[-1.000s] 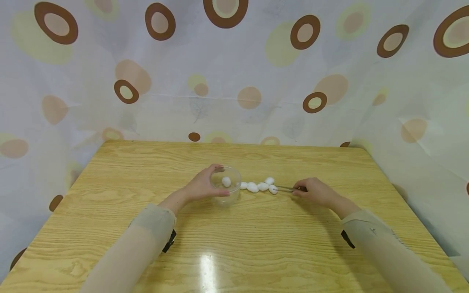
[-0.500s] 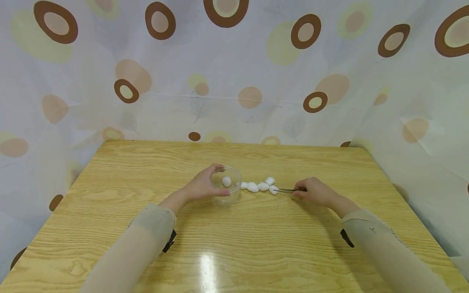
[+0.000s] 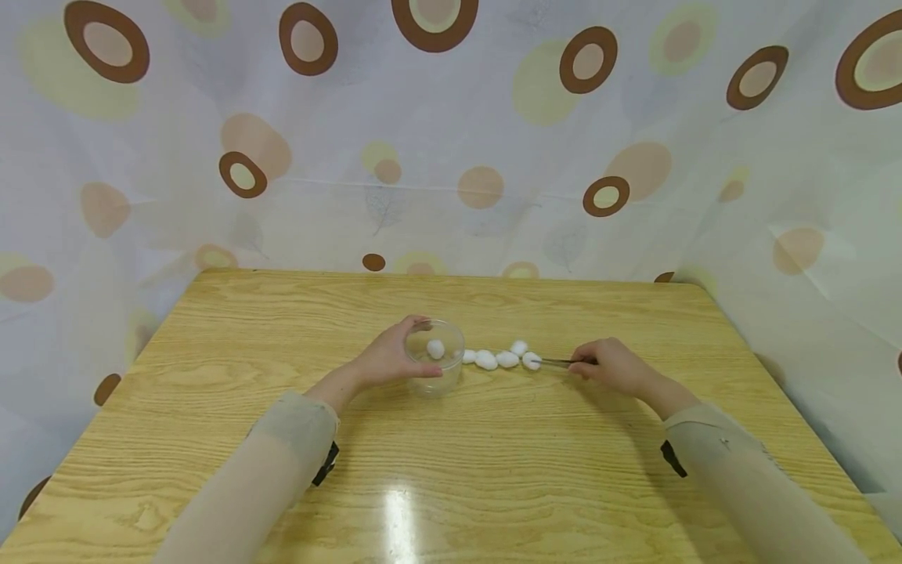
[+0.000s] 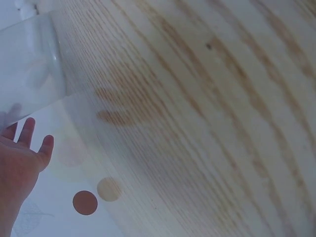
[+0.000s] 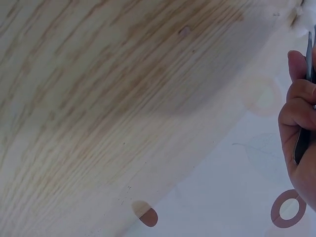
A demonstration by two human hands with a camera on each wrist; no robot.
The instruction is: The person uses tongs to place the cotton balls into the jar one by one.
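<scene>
In the head view my left hand [image 3: 384,359] grips a clear plastic cup [image 3: 442,381] from its left side, thumb at the near side. One white cotton ball [image 3: 435,349] shows inside it. My right hand [image 3: 615,368] holds metal tweezers [image 3: 561,362], whose tips pinch a cotton ball [image 3: 532,361] at the right end of a row. Other cotton balls [image 3: 486,360] lie between that one and the cup. The right wrist view shows the curled fingers [image 5: 296,113] around the tweezers [image 5: 309,54]; in the left wrist view the cup [image 4: 29,64] appears tilted.
Both hands work over a wood-grain table [image 3: 451,462]. A patterned sheet [image 3: 437,117] hangs behind it and along the sides. Another cotton ball [image 3: 519,347] sits just behind the pinched one.
The tweezers' tips have closed on the nearer right-end cotton ball. My right hand has drawn it slightly right and away from the row. The left hand and cup stay put.
</scene>
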